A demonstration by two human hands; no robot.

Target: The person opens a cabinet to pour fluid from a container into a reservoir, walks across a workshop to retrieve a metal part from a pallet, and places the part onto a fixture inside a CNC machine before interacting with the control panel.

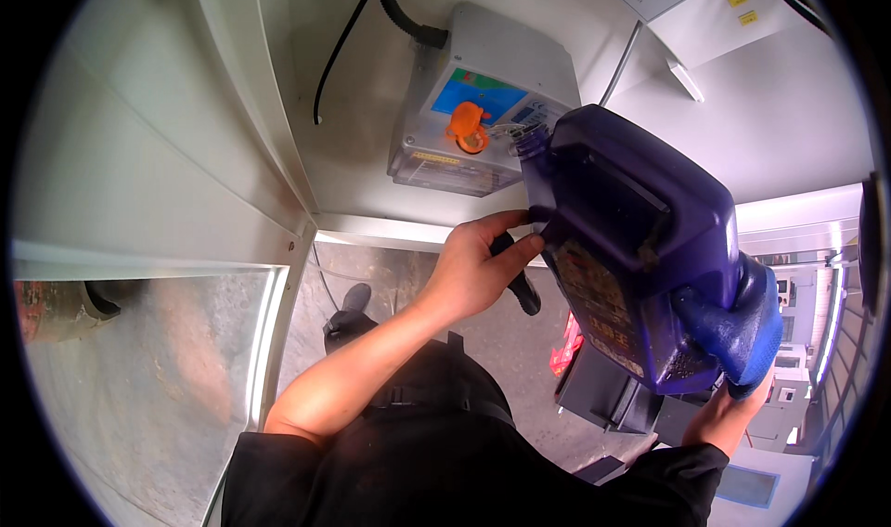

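Note:
A dark purple plastic jug (640,202) is tilted in front of me, its neck pointing up and left. Its mouth is at the filler opening of a grey box (501,63), and what looks like clear liquid runs between them. The orange cap (467,118) of that opening is flipped up. My bare left hand (483,258) grips the jug's edge below the neck, thumb and fingers closed. A black curved piece (522,286) shows behind that hand; its kind is unclear. My right hand (738,327), in a blue coated glove, clasps the jug's base.
A black corrugated hose (401,12) enters the box from above. White cabinet panels (213,118) enclose the left side, with a glazed panel below. Beneath the jug, dark grey boxy objects (608,392) and a red item (567,343) stand on the concrete floor (408,276).

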